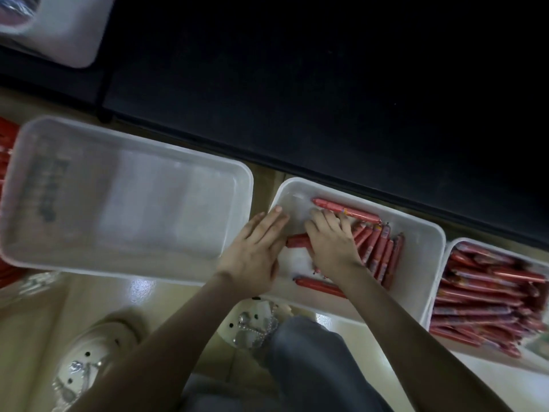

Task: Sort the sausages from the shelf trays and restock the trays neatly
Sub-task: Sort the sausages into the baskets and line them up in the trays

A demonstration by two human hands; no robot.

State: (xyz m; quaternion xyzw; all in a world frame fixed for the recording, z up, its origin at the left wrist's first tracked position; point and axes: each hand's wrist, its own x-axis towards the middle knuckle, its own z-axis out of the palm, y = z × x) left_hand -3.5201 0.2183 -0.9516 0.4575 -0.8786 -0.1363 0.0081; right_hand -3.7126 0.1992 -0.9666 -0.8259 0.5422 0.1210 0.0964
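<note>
Pressing palm down with the right hand (329, 242), fingers spread across the left end of a row of red sausages (380, 254); no telling whether the thumb hooks round anything. Resting the left hand (252, 254) flat just beside it, fingers straight and close together, laid over the left rim of the middle tray (416, 263), gripping nothing.

Between the two hands, one short sausage (297, 240), right end hidden under the right palm, left end at the left hand's fingers.

In the same tray: the row packed side by side and leaning, right of the hands. A long sausage (347, 211) along the far wall, just beyond the right fingertips. Another long sausage (318, 284) along the near wall, partly under the right wrist.

Just beside on the right, a second white tray (502, 251) with a heap of sausages (490, 292). On the left, a larger white tray (133, 203), dark print on its bottom. Beyond all three, the dark shelf base (326, 84).

Nearest, on the glossy floor (148, 288), pale shoes (98, 346) and a grey trouser knee (312, 352).
</note>
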